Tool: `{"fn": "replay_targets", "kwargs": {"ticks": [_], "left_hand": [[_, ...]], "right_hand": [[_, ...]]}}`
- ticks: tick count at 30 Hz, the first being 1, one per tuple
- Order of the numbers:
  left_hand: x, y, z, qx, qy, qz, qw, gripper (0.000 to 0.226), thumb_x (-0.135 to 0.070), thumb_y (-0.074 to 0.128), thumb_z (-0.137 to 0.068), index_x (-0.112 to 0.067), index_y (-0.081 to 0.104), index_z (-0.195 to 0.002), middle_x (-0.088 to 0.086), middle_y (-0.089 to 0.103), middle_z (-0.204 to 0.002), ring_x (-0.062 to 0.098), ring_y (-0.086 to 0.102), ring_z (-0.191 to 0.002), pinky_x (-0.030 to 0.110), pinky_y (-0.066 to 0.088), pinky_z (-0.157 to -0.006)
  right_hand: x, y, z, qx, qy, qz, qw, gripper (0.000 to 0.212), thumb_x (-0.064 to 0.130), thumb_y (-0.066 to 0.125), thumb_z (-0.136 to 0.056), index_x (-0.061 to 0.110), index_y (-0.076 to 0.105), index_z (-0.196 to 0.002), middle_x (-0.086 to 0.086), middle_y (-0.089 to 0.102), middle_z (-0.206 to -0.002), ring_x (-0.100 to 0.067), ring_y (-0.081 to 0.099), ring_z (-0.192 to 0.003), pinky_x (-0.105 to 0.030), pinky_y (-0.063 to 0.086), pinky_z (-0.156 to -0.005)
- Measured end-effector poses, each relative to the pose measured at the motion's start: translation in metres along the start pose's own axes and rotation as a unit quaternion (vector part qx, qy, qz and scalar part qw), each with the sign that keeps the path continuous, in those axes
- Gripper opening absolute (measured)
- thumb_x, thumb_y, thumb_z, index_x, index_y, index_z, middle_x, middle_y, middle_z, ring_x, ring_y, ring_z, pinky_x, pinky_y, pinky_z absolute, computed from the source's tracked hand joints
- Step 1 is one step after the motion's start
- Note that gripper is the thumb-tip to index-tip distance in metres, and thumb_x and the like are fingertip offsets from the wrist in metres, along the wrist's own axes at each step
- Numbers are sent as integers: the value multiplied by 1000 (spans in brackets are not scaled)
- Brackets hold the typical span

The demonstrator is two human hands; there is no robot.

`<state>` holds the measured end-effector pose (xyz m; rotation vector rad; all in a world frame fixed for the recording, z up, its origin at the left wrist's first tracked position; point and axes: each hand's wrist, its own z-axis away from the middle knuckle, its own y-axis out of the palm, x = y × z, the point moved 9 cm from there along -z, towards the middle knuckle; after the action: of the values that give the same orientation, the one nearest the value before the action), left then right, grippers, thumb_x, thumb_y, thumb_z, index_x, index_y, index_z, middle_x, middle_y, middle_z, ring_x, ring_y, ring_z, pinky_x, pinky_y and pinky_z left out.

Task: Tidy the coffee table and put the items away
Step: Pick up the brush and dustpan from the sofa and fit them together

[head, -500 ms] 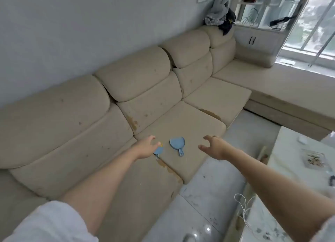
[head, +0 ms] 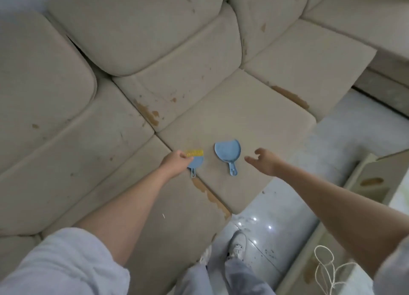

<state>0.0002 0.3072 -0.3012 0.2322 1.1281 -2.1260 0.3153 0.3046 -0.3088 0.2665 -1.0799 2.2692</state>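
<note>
A small blue hand brush [head: 197,162] with yellow bristles lies on the beige sofa seat [head: 243,109], near its front edge. My left hand [head: 174,164] covers the brush's left side, with the fingers pinched around it by the bristles. A matching blue dustpan [head: 226,152] lies flat just right of the brush, handle pointing toward me. My right hand [head: 265,162] hovers open a short way right of the dustpan, fingers spread, touching nothing.
The sofa's back cushions fill the top and left of the view. Glossy grey floor tiles [head: 276,206] lie between the sofa and the cream coffee table edge [head: 374,173] at right. A white cord [head: 325,266] loops at lower right. My shoe [head: 238,244] stands on the floor.
My head has tilted down and closer to the seat. My left hand has closed onto the brush, and my right hand has come nearer to the dustpan.
</note>
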Motion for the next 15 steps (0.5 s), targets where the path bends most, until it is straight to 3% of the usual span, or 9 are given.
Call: {"fn": "replay_targets", "kwargs": {"ticks": [2,5,10,13,15], "left_hand": [[24,27,-40,13,-35,25,999,20,-40,63,-87,-20,63,-86,3,65,-89,26,66,-82,36,58,-75],[69,78,-103,40,-92,49,994,19,-36,66,-88,-20,60,-81,1,61,-78,26,64,-74,36,58,-69],[130,155,-179,63,-165,109,978,23,-33,67,-84,-12,69,-92,7,60,-73,26,57,-65,41,59,-76],[156,190,-216,42,-206,153,966,30,-39,75,-78,-13,70,-93,5,60,-69,22,55,-58,35,56,-68],[168,208,-232,32,-219,174,960,36,-46,79,-75,-16,68,-94,4,65,-80,21,61,-66,34,57,-72]], "right_hand": [[-9,28,-40,6,12,-9,1000,69,53,60,-90,2,50,-134,-19,62,-127,-33,60,-113,-36,47,-92],[-33,83,-103,17,40,-31,999,65,51,64,-89,1,53,-129,-19,63,-124,-33,62,-111,-40,49,-91],[-73,150,-180,13,63,-25,998,63,49,66,-86,2,50,-125,-13,62,-110,-29,62,-95,-35,49,-75],[-87,173,-218,5,73,-73,995,43,46,71,-84,12,49,-99,0,55,-81,-17,56,-69,-29,42,-56],[-87,181,-236,2,58,-108,992,34,39,73,-83,18,47,-77,2,52,-67,-16,52,-61,-27,39,-51]]}}
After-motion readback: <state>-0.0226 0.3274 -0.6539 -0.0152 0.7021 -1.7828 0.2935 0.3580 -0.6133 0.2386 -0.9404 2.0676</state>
